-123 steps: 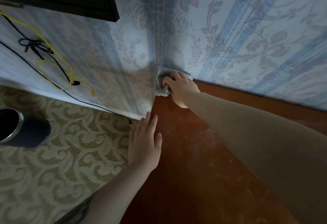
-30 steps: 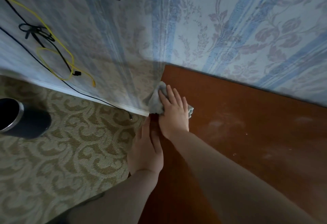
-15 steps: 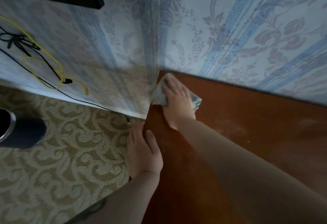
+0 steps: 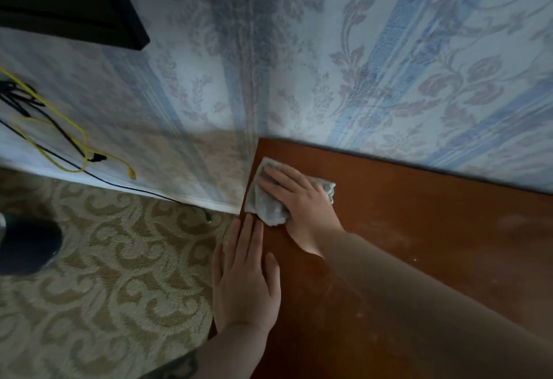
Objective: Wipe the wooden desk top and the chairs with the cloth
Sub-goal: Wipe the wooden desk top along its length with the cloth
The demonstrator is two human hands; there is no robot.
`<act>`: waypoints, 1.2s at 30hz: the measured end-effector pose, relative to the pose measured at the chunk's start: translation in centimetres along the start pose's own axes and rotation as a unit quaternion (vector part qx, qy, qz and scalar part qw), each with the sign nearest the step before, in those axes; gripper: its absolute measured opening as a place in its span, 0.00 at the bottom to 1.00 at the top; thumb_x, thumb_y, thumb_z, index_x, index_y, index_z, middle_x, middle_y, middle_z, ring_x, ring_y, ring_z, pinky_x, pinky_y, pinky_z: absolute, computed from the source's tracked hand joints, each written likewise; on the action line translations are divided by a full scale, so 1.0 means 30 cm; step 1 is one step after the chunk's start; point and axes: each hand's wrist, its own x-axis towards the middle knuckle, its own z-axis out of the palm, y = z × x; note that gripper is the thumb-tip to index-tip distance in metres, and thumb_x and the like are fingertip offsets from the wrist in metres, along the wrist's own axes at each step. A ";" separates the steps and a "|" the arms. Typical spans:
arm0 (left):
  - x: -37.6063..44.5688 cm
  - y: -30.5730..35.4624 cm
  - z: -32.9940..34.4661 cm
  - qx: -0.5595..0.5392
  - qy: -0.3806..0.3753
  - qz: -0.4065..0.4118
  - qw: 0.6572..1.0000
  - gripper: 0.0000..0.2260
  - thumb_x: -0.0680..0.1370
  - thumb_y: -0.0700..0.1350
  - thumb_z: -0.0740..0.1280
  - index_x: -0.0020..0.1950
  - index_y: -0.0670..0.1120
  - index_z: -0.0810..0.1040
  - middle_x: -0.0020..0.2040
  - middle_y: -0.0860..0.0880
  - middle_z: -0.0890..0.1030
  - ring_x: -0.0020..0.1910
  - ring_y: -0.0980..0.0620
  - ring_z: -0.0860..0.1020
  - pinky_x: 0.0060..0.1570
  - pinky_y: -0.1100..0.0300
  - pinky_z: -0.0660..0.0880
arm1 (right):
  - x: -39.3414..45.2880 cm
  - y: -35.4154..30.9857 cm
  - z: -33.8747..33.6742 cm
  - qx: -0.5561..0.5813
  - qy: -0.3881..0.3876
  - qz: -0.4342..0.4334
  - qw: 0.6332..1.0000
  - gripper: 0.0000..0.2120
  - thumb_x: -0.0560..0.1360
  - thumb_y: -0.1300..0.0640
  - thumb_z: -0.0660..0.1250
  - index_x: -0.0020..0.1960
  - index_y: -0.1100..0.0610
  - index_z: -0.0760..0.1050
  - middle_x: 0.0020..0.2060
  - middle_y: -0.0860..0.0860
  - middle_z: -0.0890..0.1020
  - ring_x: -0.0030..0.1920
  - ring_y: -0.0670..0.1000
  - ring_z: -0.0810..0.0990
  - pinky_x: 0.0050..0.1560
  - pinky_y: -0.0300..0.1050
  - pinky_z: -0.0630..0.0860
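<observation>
The right hand (image 4: pixel 299 199) pressed flat, fingers straight, on the cloth (image 4: pixel 264 203) at the desk top (image 4: pixel 419 229) corner, while the left hand (image 4: pixel 244 283) lay flat and empty on the desk's edge.

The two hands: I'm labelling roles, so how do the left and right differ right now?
The right hand presses the cloth onto the desk top near the wall corner; the left hand lies bare on the desk's left edge. The right sits farther from the camera than the left. Both have flat, straight fingers.
</observation>
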 end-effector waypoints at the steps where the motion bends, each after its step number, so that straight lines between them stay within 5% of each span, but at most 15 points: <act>1: 0.000 0.000 0.000 0.001 -0.003 0.001 1.000 0.24 0.79 0.52 0.51 0.74 0.47 0.68 0.75 0.51 0.66 0.75 0.52 0.60 0.70 0.49 0.56 | -0.028 0.036 -0.025 0.006 -0.030 -0.036 0.999 0.35 0.72 0.66 0.64 0.75 0.45 0.62 0.75 0.40 0.60 0.76 0.44 0.52 0.73 0.42 0.46; 3: -0.002 0.003 -0.001 -0.001 -0.010 -0.001 1.000 0.24 0.80 0.53 0.50 0.74 0.48 0.67 0.75 0.52 0.65 0.75 0.52 0.60 0.71 0.49 0.56 | -0.026 0.110 -0.066 0.025 -0.041 -0.016 0.999 0.37 0.70 0.70 0.63 0.74 0.44 0.64 0.74 0.39 0.62 0.74 0.43 0.56 0.73 0.45 0.50; 9: 0.002 0.003 0.004 -0.008 -0.004 -0.016 1.000 0.24 0.79 0.53 0.51 0.73 0.50 0.68 0.75 0.54 0.65 0.75 0.54 0.60 0.70 0.52 0.56 | 0.183 -0.056 -0.001 0.056 0.108 0.261 0.958 0.33 0.70 0.63 0.61 0.74 0.45 0.64 0.73 0.41 0.63 0.71 0.50 0.57 0.70 0.49 0.53; 16: -0.004 0.003 0.007 -0.025 0.001 -0.014 1.000 0.24 0.79 0.53 0.50 0.74 0.49 0.66 0.75 0.53 0.64 0.75 0.55 0.57 0.72 0.51 0.59 | 0.002 0.036 -0.026 0.042 -0.030 -0.020 0.998 0.36 0.68 0.70 0.62 0.72 0.46 0.68 0.71 0.40 0.67 0.71 0.45 0.59 0.69 0.43 0.51; 18: -0.003 0.004 0.009 -0.040 0.005 -0.011 0.999 0.24 0.79 0.53 0.50 0.74 0.50 0.66 0.76 0.54 0.63 0.76 0.55 0.56 0.72 0.49 0.60 | 0.050 0.088 -0.068 0.044 -0.036 0.032 0.998 0.36 0.69 0.71 0.59 0.71 0.44 0.69 0.71 0.38 0.66 0.71 0.45 0.59 0.70 0.42 0.49; 22: -0.001 -0.003 0.012 -0.058 0.022 -0.009 0.998 0.24 0.79 0.53 0.50 0.74 0.49 0.67 0.75 0.54 0.64 0.75 0.55 0.58 0.70 0.48 0.63 | 0.118 -0.050 -0.026 0.074 0.075 0.184 0.977 0.31 0.72 0.64 0.60 0.71 0.44 0.68 0.73 0.39 0.65 0.71 0.47 0.58 0.70 0.47 0.52; 25: -0.001 -0.005 0.010 -0.074 0.030 -0.017 0.997 0.24 0.80 0.54 0.49 0.73 0.49 0.67 0.75 0.53 0.65 0.75 0.55 0.59 0.70 0.50 0.63 | 0.001 -0.148 0.059 0.053 0.047 0.080 0.994 0.30 0.72 0.60 0.62 0.73 0.45 0.66 0.73 0.41 0.64 0.72 0.48 0.57 0.69 0.46 0.52; 29: -0.004 0.001 -0.001 -0.096 0.038 -0.038 0.994 0.25 0.79 0.53 0.48 0.71 0.47 0.70 0.74 0.51 0.67 0.74 0.52 0.63 0.68 0.53 0.61 | -0.048 0.007 -0.027 0.024 -0.069 -0.029 0.997 0.36 0.71 0.67 0.62 0.74 0.41 0.63 0.73 0.37 0.62 0.73 0.43 0.55 0.71 0.44 0.48; 34: -0.003 0.010 -0.013 -0.136 0.037 -0.062 0.988 0.25 0.79 0.54 0.48 0.74 0.50 0.67 0.75 0.56 0.63 0.74 0.53 0.63 0.64 0.54 0.66 | 0.059 -0.051 -0.002 0.047 0.047 0.190 0.980 0.33 0.72 0.63 0.60 0.74 0.43 0.62 0.75 0.39 0.58 0.74 0.46 0.52 0.71 0.47 0.46; 36: -0.001 0.011 -0.022 -0.154 0.028 -0.097 0.983 0.24 0.79 0.52 0.50 0.75 0.50 0.65 0.75 0.54 0.64 0.72 0.51 0.66 0.61 0.54 0.69 | 0.073 -0.151 0.039 0.059 0.056 0.199 0.977 0.32 0.73 0.61 0.60 0.75 0.44 0.61 0.76 0.42 0.56 0.75 0.46 0.48 0.71 0.47 0.43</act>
